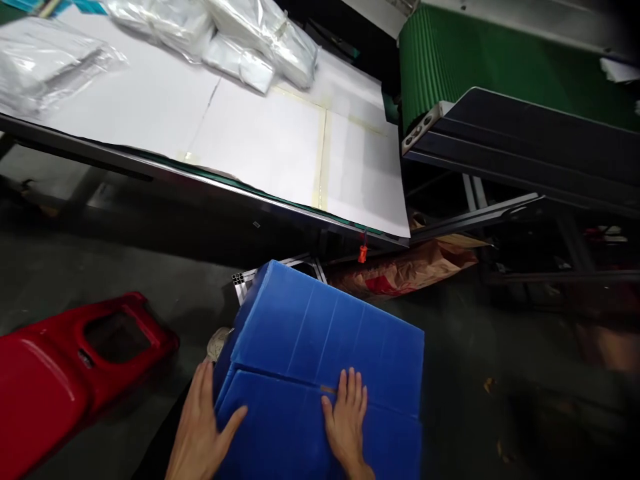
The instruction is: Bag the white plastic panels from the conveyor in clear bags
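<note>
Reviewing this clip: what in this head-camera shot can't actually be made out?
Head view:
Blue corrugated plastic box: bottom edge cuts off its lower end; closed flaps hide the inside.
Tan strip at its seam: too small to identify.
Red plastic object: cut off by the left edge, so its kind is unclear.
Pale crumpled thing: mostly hidden behind the box.
Left hand, right hand: forearms cut off by the bottom edge.

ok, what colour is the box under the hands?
Bright blue: a corrugated plastic box, shown best in the head view.
</note>
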Demonstrator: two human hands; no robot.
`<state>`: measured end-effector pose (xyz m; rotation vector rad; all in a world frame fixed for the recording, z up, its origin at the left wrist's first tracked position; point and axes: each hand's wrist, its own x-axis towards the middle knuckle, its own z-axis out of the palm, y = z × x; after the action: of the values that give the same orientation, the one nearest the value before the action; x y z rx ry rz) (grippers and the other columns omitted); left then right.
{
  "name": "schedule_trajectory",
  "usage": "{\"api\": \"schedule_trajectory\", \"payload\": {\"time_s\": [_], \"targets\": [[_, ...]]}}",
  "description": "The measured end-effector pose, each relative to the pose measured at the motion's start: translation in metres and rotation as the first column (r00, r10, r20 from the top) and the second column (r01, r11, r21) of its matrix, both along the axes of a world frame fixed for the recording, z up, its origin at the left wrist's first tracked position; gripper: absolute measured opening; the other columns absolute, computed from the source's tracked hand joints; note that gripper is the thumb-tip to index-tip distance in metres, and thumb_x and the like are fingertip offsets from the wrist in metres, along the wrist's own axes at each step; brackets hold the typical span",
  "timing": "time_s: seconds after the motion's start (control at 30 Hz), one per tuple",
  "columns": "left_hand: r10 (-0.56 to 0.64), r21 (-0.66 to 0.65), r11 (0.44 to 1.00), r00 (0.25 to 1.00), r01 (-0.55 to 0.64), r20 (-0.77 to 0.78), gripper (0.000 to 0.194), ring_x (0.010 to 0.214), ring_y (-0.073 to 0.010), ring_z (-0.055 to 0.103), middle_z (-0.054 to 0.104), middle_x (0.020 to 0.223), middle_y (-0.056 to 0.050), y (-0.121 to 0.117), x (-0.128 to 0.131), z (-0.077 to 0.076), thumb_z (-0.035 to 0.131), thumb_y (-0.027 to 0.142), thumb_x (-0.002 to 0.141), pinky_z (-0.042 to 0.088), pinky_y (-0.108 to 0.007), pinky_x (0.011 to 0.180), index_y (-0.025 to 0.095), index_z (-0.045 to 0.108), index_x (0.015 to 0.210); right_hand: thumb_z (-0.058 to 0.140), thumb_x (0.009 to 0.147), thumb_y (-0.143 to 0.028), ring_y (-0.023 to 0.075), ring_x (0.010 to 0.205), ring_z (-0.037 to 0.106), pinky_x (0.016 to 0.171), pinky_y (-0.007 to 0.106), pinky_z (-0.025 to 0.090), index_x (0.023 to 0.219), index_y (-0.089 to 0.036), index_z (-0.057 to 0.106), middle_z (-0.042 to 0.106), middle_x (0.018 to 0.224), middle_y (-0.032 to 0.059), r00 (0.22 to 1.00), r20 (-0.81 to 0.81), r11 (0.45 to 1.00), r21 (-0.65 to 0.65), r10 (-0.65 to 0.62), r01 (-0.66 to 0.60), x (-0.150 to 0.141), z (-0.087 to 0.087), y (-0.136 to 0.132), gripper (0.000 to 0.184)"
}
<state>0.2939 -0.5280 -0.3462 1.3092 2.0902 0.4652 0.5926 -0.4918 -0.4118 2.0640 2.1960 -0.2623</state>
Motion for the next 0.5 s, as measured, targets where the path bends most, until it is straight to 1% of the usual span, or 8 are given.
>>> {"api": "schedule_trajectory", "payload": {"time_s": [0.07, 0.13, 0.2, 0.27, 0.33, 0.4, 0.43, 0.5], "targets": [[-0.047, 0.150, 0.987, 0.998, 0.052, -0.041, 0.080, 0.137, -0.0299, 0.017, 0.010, 0.153, -0.011, 0.030, 0.001, -0.003, 0.046, 0.043, 0.086, 0.029, -0.051, 0.108, 0.019, -0.002, 0.144, 0.023, 0.088, -0.055, 0.0290, 0.139, 0.003, 0.112, 0.053, 0.008, 0.144, -0.006, 0.014, 0.006, 0.153, 0.0123, 1.000, -0.002, 0.999, 0.054, 0.001, -0.001, 0.006, -0.004, 0.000, 0.075], [-0.134, 0.268, 0.951, 0.987, 0.152, -0.084, 0.068, 0.137, -0.0283, 0.019, 0.019, 0.151, -0.011, 0.049, 0.004, -0.011, 0.042, 0.034, 0.090, 0.028, -0.051, 0.109, 0.021, 0.004, 0.144, 0.020, 0.087, -0.055, 0.0284, 0.139, 0.006, 0.112, 0.052, 0.010, 0.142, -0.004, 0.022, 0.013, 0.151, 0.0138, 1.000, -0.008, 0.994, 0.107, 0.002, -0.001, 0.012, -0.006, -0.002, 0.075], [-0.167, 0.320, 0.927, 0.980, 0.194, -0.109, 0.061, 0.134, -0.0256, 0.028, 0.027, 0.148, -0.012, 0.054, 0.003, -0.020, 0.038, 0.028, 0.092, 0.033, -0.047, 0.107, 0.020, 0.008, 0.144, 0.017, 0.086, -0.056, 0.0291, 0.139, 0.010, 0.111, 0.053, 0.012, 0.138, -0.003, 0.031, 0.023, 0.148, 0.0164, 1.000, -0.028, 0.985, 0.172, 0.000, 0.005, 0.014, -0.008, -0.005, 0.076], [-0.171, 0.360, 0.908, 0.974, 0.214, -0.147, 0.058, 0.130, -0.0240, 0.036, 0.037, 0.143, -0.013, 0.049, 0.000, -0.026, 0.037, 0.025, 0.092, 0.038, -0.044, 0.105, 0.019, 0.011, 0.144, 0.017, 0.085, -0.058, 0.0322, 0.138, 0.014, 0.110, 0.056, 0.014, 0.134, 0.000, 0.038, 0.031, 0.144, 0.0209, 0.997, -0.062, 0.965, 0.257, -0.034, 0.049, 0.006, -0.007, -0.007, 0.079], [-0.166, 0.394, 0.888, 0.965, 0.236, -0.203, 0.058, 0.126, -0.0233, 0.043, 0.043, 0.139, -0.013, 0.042, -0.003, -0.028, 0.037, 0.023, 0.092, 0.044, -0.041, 0.102, 0.019, 0.012, 0.144, 0.023, 0.084, -0.058, 0.0353, 0.137, 0.017, 0.108, 0.058, 0.017, 0.133, 0.002, 0.041, 0.032, 0.142, 0.0251, 0.989, -0.105, 0.926, 0.354, -0.102, 0.133, -0.018, -0.002, -0.008, 0.079], [-0.162, 0.422, 0.870, 0.956, 0.255, -0.244, 0.059, 0.123, -0.0229, 0.047, 0.045, 0.138, -0.013, 0.036, -0.002, -0.027, 0.037, 0.022, 0.091, 0.048, -0.038, 0.099, 0.019, 0.011, 0.144, 0.033, 0.083, -0.055, 0.0359, 0.136, 0.020, 0.108, 0.058, 0.019, 0.134, -0.001, 0.041, 0.033, 0.141, 0.0248, 0.979, -0.161, 0.893, 0.413, -0.124, 0.181, -0.053, 0.004, -0.010, 0.074], [-0.160, 0.435, 0.862, 0.954, 0.261, -0.255, 0.059, 0.122, -0.0229, 0.047, 0.045, 0.138, -0.014, 0.035, 0.000, -0.026, 0.036, 0.023, 0.092, 0.049, -0.038, 0.098, 0.019, 0.010, 0.145, 0.036, 0.082, -0.053, 0.0356, 0.135, 0.022, 0.108, 0.058, 0.020, 0.135, -0.005, 0.041, 0.034, 0.141, 0.0226, 0.975, -0.193, 0.889, 0.421, -0.108, 0.182, -0.074, 0.007, -0.013, 0.071], [-0.159, 0.454, 0.849, 0.951, 0.269, -0.267, 0.059, 0.122, -0.0228, 0.047, 0.045, 0.137, -0.014, 0.034, 0.002, -0.021, 0.033, 0.024, 0.092, 0.050, -0.039, 0.097, 0.020, 0.007, 0.145, 0.040, 0.081, -0.051, 0.0353, 0.133, 0.027, 0.106, 0.061, 0.023, 0.136, -0.019, 0.042, 0.040, 0.140, 0.0148, 0.954, -0.287, 0.897, 0.392, -0.090, 0.203, -0.112, 0.012, -0.017, 0.063]]}}
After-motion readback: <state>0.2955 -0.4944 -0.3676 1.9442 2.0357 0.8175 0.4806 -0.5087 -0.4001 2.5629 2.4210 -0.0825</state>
